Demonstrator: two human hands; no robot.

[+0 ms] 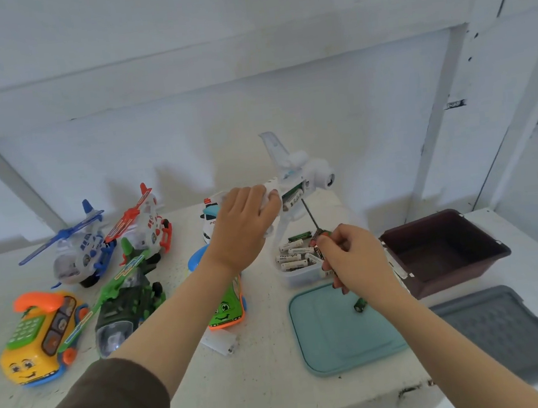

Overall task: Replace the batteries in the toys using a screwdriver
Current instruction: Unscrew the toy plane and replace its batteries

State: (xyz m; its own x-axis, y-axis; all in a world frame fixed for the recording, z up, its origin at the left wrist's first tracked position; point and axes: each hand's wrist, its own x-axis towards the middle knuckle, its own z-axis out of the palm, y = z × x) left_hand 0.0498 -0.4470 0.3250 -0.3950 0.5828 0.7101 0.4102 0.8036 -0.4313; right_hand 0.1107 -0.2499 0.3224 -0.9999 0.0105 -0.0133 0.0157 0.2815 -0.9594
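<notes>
Left hand grips a glossy white plastic toy airplane raised above the table, battery bay open; right hand pinches a thin-shafted screwdriver and batteries, handle mostly hidden inside the grip

Head-worn wide view, looking forward and down, close over table

Screwdriver handle mostly inside right hand; green car half behind left forearm.
</notes>
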